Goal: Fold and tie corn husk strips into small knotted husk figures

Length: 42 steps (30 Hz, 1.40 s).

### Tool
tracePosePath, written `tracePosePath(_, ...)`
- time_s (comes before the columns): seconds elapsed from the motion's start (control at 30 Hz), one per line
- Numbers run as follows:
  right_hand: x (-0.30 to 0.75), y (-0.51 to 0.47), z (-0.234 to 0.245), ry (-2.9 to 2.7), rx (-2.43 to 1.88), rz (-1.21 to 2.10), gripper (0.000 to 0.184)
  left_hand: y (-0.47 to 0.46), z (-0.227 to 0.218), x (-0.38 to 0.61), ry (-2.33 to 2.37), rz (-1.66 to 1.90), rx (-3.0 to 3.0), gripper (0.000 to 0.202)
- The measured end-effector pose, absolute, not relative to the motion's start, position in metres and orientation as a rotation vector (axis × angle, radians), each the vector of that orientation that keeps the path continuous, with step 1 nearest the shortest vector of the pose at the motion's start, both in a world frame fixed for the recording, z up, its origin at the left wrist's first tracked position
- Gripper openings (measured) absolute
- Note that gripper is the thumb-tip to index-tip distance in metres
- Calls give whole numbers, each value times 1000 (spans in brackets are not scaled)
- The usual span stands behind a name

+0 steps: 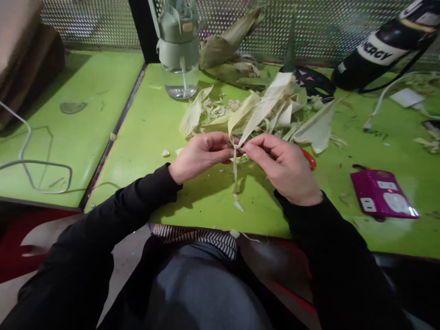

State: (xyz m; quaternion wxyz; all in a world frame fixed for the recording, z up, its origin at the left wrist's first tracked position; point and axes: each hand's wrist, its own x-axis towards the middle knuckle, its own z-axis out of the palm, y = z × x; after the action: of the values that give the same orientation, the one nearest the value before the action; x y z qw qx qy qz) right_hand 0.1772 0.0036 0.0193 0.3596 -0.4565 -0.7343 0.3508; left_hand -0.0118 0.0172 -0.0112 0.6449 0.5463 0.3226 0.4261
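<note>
Over the green table, my left hand [206, 153] and my right hand [275, 160] meet at a pale corn husk strip [252, 114]. The strip has a small knot at the fingertips. Two broad ends rise from it, and a narrow tail hangs toward the table. My left fingers pinch the knot from one side, and my right thumb and forefinger pinch it from the other. Just beyond my hands lies a heap of torn corn husks [220, 110]. Part of a red-orange handle [308, 159] shows behind my right hand.
A water bottle [179, 59] stands at the back, and a black bottle [381, 46] leans at the right. A purple pouch-like item [383, 192] lies near the right. White cables [381, 98] cross the right side. A grey cable [25, 137] loops across the left table.
</note>
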Motion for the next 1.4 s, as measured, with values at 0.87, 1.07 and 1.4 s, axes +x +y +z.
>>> tracePosePath(0.87,180,-1,19,-1995,-1079,667,17,12,-17,-12,658,1025,1353,28)
tracePosePath(1.07,176,0,6,-1960,-748,-252,25,12,-18,-9,673,1117,1320,26)
tracePosePath(1.4,160,-17,3,-2129,-940,563,23,11,-20,-6,702,1224,1359,35)
